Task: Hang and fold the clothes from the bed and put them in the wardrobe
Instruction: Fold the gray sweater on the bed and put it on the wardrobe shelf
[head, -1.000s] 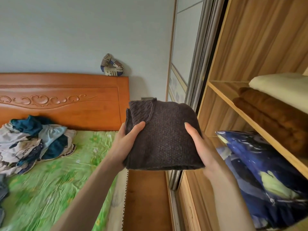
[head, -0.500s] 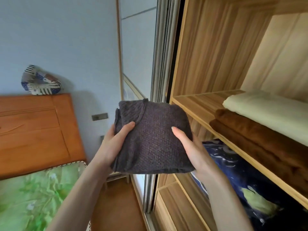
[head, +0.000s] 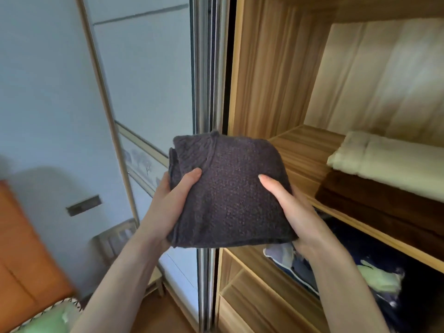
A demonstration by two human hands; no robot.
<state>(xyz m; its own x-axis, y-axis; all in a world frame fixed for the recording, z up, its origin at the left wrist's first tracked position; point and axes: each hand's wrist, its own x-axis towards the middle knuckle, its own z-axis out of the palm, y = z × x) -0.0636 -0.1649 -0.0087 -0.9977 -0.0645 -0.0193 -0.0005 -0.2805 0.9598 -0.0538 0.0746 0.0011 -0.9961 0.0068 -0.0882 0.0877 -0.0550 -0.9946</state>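
A folded dark grey knitted sweater [head: 228,188] is held up in front of me, level with the wooden wardrobe shelf [head: 305,150]. My left hand [head: 170,200] grips its left edge with the thumb on top. My right hand [head: 288,207] grips its right edge, thumb on top as well; the fingers of both hands are hidden under the fabric. The open wardrobe [head: 269,68] fills the right half of the view. Only a corner of the bed [head: 48,320] with its green sheet shows at the bottom left.
On the shelf lie a folded cream blanket [head: 389,162] on a brown one [head: 379,205]. Below it sits a dark blue patterned quilt [head: 374,280]. The sliding door frame [head: 206,68] stands left of the opening. The orange headboard [head: 21,248] is at far left.
My view has swung right, from the bed toward the wardrobe. The sweater stays gripped in both hands and now sits closer to the shelf opening.
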